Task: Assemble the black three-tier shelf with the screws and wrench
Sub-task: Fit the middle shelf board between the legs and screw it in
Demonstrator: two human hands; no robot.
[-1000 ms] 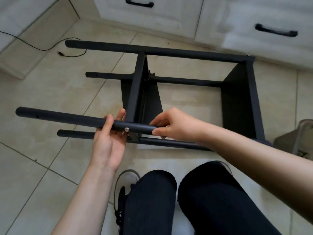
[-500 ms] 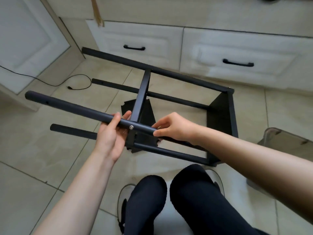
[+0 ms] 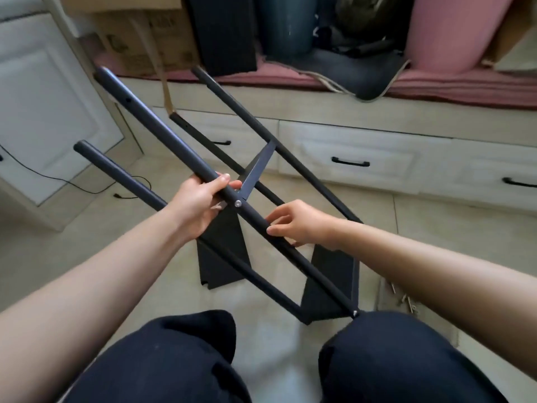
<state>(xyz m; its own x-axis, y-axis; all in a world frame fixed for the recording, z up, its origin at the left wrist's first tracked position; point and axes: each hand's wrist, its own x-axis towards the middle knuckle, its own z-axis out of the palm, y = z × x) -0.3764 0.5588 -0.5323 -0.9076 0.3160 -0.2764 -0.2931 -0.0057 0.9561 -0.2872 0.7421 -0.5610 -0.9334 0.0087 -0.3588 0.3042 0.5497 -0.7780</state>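
The black shelf frame (image 3: 328, 274) is tilted up off the tiled floor, its poles rising to the upper left. Two black shelf panels sit between the poles. My left hand (image 3: 200, 207) is wrapped around the nearest pole (image 3: 162, 132), just above a silver screw head (image 3: 238, 203). Just below that screw, my right hand (image 3: 293, 222) pinches the same pole with fingertips and thumb. The pole's lower end rests by my right knee. No wrench shows in either hand. A few loose silver screws (image 3: 406, 301) lie on the floor at the right.
White drawers with black handles (image 3: 350, 162) run along the back under a cushioned bench with a cardboard box (image 3: 145, 39), dark bags and a pink roll (image 3: 453, 30). A black cable (image 3: 87, 189) trails on the floor at left. My knees fill the bottom.
The frame's far end has swung upward, from lying near flat to steeply tilted. Both hands stay on the nearest pole. My view has lifted, and the bench is now in sight.
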